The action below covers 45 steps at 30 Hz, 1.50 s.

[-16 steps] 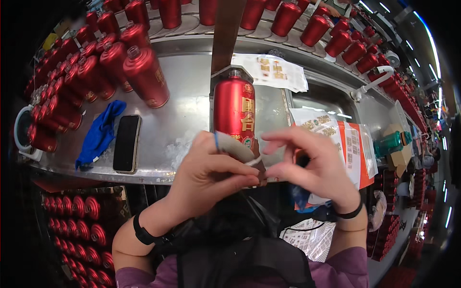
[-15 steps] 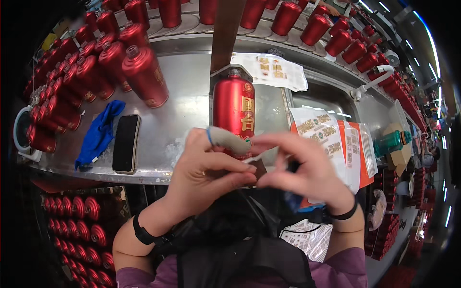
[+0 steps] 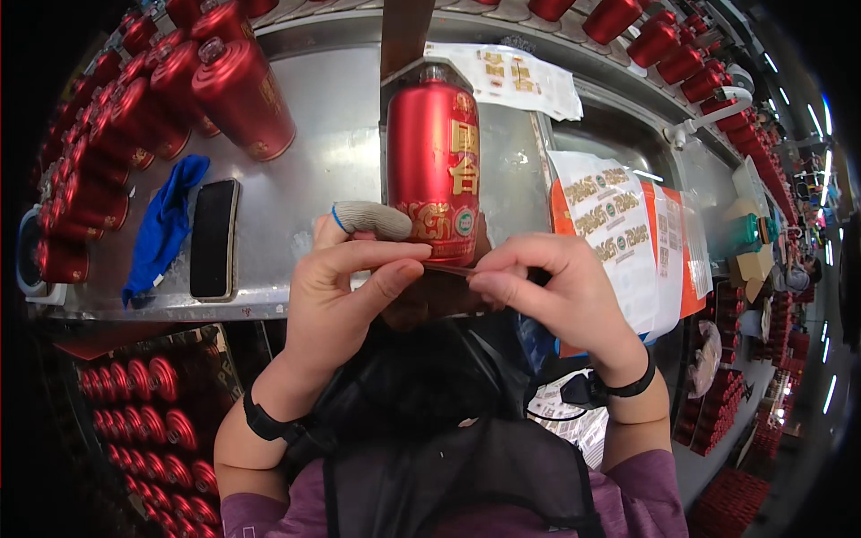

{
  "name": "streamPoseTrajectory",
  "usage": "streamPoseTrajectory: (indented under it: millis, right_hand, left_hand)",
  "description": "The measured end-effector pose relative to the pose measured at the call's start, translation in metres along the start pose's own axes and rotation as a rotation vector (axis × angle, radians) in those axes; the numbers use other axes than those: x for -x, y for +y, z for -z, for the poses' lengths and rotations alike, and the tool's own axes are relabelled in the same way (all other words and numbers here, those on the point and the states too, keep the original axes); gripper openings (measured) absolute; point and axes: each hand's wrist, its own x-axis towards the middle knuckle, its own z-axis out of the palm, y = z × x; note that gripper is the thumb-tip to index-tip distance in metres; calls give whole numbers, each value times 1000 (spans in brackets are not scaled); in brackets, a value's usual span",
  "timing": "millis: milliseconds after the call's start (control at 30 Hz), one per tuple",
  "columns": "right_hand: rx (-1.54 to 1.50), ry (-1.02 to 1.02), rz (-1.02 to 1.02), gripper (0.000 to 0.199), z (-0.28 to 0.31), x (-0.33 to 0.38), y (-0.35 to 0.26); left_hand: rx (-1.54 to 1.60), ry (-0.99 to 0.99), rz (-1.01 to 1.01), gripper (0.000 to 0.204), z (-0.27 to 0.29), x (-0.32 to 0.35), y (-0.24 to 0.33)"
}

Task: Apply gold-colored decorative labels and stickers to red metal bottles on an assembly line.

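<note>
My left hand [image 3: 334,291] and my right hand [image 3: 560,287] meet just in front of a red bottle [image 3: 430,152] with gold lettering. Between thumb and fingers, each pinches an end of a thin, pale strip [image 3: 454,268], seen nearly edge-on. What the strip is I cannot make out. A grey finger cot [image 3: 372,218] with a blue rim covers my raised left index finger, close to the bottle's lower end. The bottle, clear at its neck, points away from me against a brown upright post [image 3: 404,40].
On the metal bench are a blue cloth [image 3: 166,229], a phone [image 3: 213,240] and several red bottles [image 3: 244,103] at left. Sheets of gold stickers [image 3: 605,215] lie over an orange packet [image 3: 689,300] at right. Behind them are a sink basin [image 3: 619,148] and a white tap [image 3: 708,117].
The view has shifted, so the bench things appear higher. My hands have drawn back from the bottle's lower end. My right hand, blurred before, now clearly pinches the strip.
</note>
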Motion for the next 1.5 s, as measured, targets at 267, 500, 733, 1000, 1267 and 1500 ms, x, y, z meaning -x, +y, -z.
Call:
streamPoseTrajectory:
  millis: [267, 500, 733, 1000, 1267, 1500]
  right_hand:
    - [58, 46, -12, 15, -1, -10, 35]
    - [48, 41, -62, 10, -3, -11, 38]
    - [26, 67, -31, 17, -3, -12, 43]
    - [-36, 49, -57, 16, -1, -9, 41]
    - [-33, 55, -52, 15, -2, -10, 45]
    - [-24, 67, -64, 16, -5, -11, 43]
  left_hand:
    - [-345, 169, -70, 12, -10, 10, -23]
    - [-269, 149, 2, 14, -10, 12, -28]
    - [-188, 151, 30, 11, -10, 11, -26]
    - [-183, 122, 97, 12, -8, 13, -26]
    - [-181, 126, 114, 13, -8, 12, -27]
    - [-206, 146, 84, 14, -9, 10, -29]
